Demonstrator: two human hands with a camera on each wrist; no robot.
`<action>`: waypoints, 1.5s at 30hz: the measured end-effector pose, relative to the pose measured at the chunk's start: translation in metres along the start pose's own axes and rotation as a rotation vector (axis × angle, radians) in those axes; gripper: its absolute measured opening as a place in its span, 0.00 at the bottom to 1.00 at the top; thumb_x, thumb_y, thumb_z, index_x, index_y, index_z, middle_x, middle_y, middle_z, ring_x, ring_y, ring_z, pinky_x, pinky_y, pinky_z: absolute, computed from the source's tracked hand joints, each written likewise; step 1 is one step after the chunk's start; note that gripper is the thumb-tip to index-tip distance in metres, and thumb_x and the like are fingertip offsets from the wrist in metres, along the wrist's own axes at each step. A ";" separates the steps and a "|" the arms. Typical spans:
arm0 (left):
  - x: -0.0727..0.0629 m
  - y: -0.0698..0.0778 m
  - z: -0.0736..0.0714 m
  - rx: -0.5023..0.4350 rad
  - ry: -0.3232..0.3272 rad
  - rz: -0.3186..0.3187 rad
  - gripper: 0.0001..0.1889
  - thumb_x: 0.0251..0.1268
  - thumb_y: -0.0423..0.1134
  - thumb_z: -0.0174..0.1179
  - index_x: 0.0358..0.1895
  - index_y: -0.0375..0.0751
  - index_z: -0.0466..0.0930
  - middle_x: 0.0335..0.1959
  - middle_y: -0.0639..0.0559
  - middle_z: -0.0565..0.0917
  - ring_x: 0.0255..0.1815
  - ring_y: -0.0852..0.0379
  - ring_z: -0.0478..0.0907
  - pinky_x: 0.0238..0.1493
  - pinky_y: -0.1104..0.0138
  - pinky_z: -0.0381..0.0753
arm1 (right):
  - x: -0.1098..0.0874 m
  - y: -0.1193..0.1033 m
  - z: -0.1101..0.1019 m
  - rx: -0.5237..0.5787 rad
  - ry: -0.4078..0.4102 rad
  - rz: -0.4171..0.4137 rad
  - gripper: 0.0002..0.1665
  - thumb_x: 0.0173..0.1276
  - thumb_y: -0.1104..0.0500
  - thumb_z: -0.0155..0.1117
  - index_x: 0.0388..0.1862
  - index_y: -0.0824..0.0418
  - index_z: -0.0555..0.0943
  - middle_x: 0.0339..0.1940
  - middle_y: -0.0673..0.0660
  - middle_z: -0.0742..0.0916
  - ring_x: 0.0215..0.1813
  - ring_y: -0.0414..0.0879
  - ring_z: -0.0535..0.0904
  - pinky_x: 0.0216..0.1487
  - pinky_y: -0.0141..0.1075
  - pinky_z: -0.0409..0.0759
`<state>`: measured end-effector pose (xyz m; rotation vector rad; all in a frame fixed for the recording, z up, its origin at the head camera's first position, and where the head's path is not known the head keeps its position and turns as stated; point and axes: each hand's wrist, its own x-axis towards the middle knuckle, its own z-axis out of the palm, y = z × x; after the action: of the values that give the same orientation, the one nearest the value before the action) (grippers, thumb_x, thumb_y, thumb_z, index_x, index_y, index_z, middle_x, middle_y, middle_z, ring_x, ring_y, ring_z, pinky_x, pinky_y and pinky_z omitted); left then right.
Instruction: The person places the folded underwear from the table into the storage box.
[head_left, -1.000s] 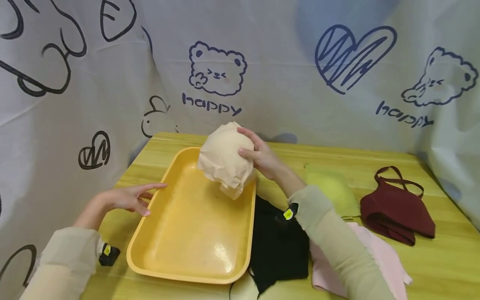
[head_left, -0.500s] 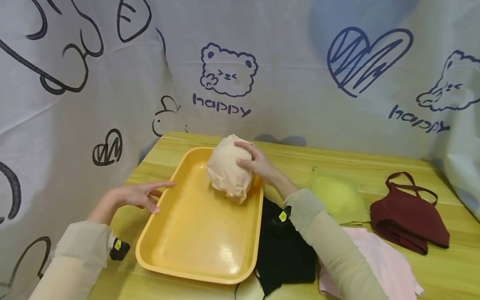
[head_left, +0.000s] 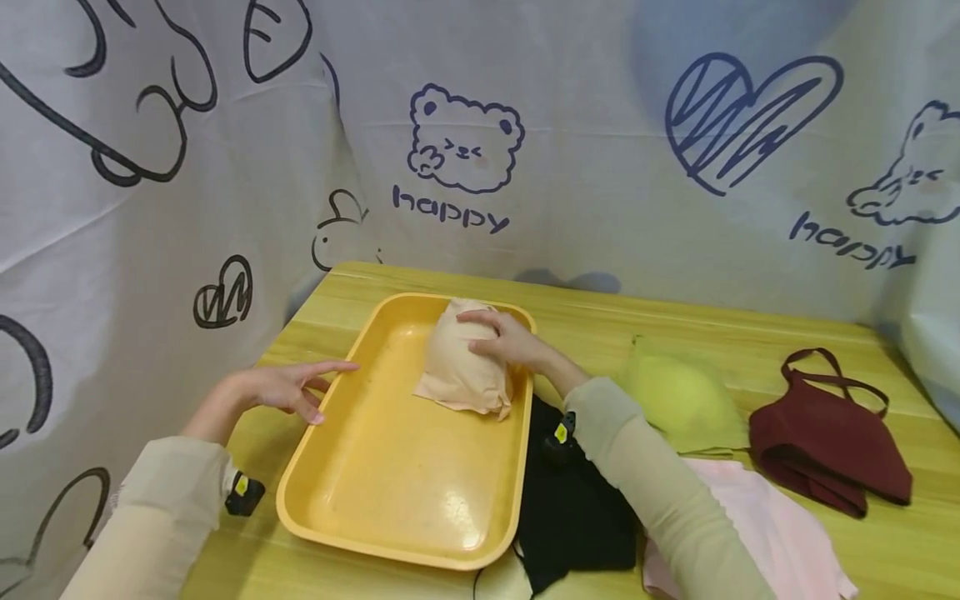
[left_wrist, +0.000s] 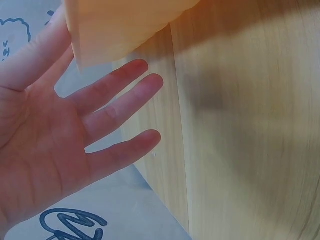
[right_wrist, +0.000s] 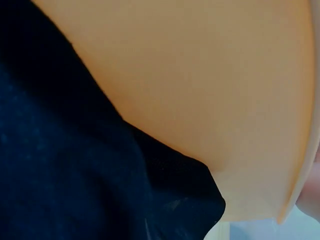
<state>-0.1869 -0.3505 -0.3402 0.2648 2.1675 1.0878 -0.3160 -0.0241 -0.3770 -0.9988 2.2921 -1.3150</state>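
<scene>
The right hand (head_left: 513, 340) holds a beige, dome-shaped fabric garment (head_left: 457, 371), thumb and fingers bent over it, inside a yellow rectangular plastic tray (head_left: 405, 492) at the far right corner. The left hand (head_left: 285, 390) touches the tray's left rim, its fingers straight and spread apart. A flat black cloth garment (head_left: 577, 508) lies just beside the tray's right side (a thin cord trails near it).

Wrinkled pale-grey sheeting (head_left: 600, 225) lines the far and left sides, with 2 dark-blue outlined bears (head_left: 465, 142) far off, behind a yellowish wood-grain table (head_left: 592, 329).
</scene>
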 end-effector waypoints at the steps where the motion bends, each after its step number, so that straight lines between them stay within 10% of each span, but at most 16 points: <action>1: 0.000 0.000 0.000 -0.003 0.000 0.001 0.47 0.53 0.34 0.65 0.71 0.37 0.41 0.64 0.18 0.45 0.60 0.31 0.62 0.50 0.59 0.75 | 0.000 0.000 0.001 -0.020 -0.009 -0.002 0.27 0.64 0.60 0.59 0.62 0.57 0.71 0.67 0.60 0.68 0.66 0.54 0.62 0.66 0.48 0.60; 14: 0.002 0.004 0.001 0.022 0.014 -0.006 0.47 0.52 0.34 0.65 0.71 0.36 0.42 0.64 0.19 0.48 0.59 0.29 0.62 0.52 0.54 0.75 | -0.002 -0.007 0.007 -0.535 -0.059 -0.015 0.26 0.66 0.65 0.51 0.64 0.65 0.67 0.64 0.63 0.71 0.68 0.63 0.55 0.69 0.51 0.52; 21: 0.005 0.006 0.001 0.015 -0.005 -0.001 0.47 0.52 0.33 0.65 0.71 0.36 0.42 0.64 0.19 0.48 0.59 0.31 0.63 0.52 0.54 0.74 | -0.008 -0.008 0.005 -0.391 -0.046 0.054 0.30 0.68 0.60 0.52 0.68 0.65 0.60 0.65 0.69 0.61 0.66 0.60 0.56 0.64 0.52 0.59; 45: -0.002 -0.001 -0.002 0.070 0.030 -0.003 0.47 0.52 0.37 0.66 0.72 0.40 0.44 0.65 0.20 0.46 0.60 0.28 0.61 0.53 0.52 0.74 | -0.044 -0.020 -0.009 -0.210 -0.036 -0.163 0.30 0.70 0.58 0.51 0.68 0.65 0.60 0.64 0.67 0.66 0.63 0.63 0.63 0.62 0.55 0.63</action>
<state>-0.1868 -0.3532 -0.3389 0.2784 2.2342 1.0219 -0.2819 0.0055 -0.3585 -1.2911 2.4023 -1.1198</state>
